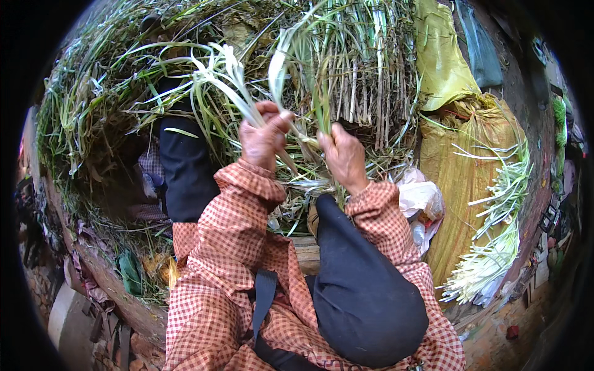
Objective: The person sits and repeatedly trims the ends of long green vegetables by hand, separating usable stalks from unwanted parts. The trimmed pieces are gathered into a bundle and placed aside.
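Note:
My left hand (265,137) is closed around a few pale leafy stalks (236,90), which look like garlic greens. Their white parts fan out above the fist, and thin ends poke out below it. Close by on the right, my right hand (344,155) pinches thin green and brownish leaves (321,104) between thumb and fingers. Motion blurs the upper leaves, so whether they join the left hand's stalks I cannot tell. Under both hands lies a litter of loose leaves and stems (301,185). Just beyond is a thick row of untrimmed stalks (357,88) with brown lower ends.
A big heap of green and withered leaves (83,106) spreads on the left. To the right, a tied yellow woven sack (459,185) lies beside a bundle of white-ended stalks (492,259). A crumpled plastic bag (420,199) rests near my right knee (366,297).

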`<state>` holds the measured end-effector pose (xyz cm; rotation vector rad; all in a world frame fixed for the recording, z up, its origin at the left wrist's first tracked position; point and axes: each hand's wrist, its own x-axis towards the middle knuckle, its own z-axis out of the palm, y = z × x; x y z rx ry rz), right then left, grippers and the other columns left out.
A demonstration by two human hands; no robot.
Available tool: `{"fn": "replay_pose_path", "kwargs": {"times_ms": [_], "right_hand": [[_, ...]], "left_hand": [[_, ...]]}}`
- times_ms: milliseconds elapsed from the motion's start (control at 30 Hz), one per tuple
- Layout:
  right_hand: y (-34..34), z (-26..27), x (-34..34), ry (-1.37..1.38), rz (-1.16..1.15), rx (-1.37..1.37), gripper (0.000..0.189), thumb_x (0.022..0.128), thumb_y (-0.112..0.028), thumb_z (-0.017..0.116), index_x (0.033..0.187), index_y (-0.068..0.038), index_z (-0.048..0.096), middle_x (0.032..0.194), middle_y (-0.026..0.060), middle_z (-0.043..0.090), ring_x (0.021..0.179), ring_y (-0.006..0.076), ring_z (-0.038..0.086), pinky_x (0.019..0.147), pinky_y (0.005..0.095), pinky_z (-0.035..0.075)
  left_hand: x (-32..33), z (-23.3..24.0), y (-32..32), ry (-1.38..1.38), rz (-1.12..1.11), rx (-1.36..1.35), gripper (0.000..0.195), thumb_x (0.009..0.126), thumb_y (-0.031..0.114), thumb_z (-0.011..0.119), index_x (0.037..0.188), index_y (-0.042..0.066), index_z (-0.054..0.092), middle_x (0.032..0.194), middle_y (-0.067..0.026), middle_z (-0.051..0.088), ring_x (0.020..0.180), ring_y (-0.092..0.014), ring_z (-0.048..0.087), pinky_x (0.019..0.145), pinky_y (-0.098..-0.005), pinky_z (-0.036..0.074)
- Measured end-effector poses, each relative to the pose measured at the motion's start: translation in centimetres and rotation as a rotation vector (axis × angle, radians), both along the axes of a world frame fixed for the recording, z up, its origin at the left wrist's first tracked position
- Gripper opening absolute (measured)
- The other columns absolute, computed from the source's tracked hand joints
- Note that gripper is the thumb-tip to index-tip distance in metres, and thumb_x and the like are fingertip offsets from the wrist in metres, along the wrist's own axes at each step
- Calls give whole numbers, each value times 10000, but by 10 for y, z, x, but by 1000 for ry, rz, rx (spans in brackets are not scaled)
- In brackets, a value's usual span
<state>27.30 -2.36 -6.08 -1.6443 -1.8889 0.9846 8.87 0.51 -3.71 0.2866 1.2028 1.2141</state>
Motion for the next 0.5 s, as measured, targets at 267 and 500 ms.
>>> {"fn": "replay_pose_path", "kwargs": {"times_ms": [267, 500], "right_hand": [[-94, 2, 65, -579, 403, -527, 253, 880, -230, 535, 888, 18, 584, 665, 197, 622, 539, 325, 614, 494, 463, 472], [16, 53, 4, 184, 19, -299, 506, 945, -472, 454, 1036, 8, 588, 824, 107, 616, 676, 191, 585, 610, 345, 476]], "left_hand": [[-95, -1, 19, -24, 87, 56, 237, 863, 85, 640, 1075, 60, 535, 944, -117, 676, 635, -88, 548, 423, -192, 395], [-49, 3, -4, -307, -225, 26, 256, 889, 197, 635, 1090, 62, 552, 939, -101, 680, 684, -95, 606, 440, -199, 430]]}}
